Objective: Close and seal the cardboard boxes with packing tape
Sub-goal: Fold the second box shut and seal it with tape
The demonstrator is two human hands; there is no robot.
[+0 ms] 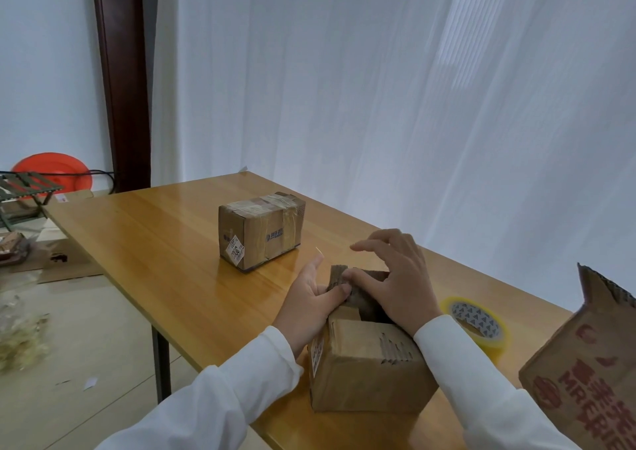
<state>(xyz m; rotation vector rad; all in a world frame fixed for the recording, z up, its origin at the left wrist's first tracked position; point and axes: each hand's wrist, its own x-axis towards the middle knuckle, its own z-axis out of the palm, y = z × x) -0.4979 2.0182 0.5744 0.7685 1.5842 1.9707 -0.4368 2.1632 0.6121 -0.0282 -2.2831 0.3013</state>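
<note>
A small cardboard box [364, 370] stands at the near edge of the wooden table [165, 243], its top flaps partly open. My left hand [309, 298] grips the far-left flap, thumb curled over its edge. My right hand [395, 277] lies over the top flaps with its fingers spread and bent, the thumb pressing the same flap. A roll of yellowish clear packing tape [476, 325] lies flat on the table just right of my right wrist. Farther back, a second small box [261, 231] sits closed with clear tape across it.
A larger open box with red print [585, 374] stands at the right edge of the view. White curtains hang behind the table. On the floor at left lie flattened cardboard [65, 260], a folding stool [24, 188] and an orange disc [51, 170].
</note>
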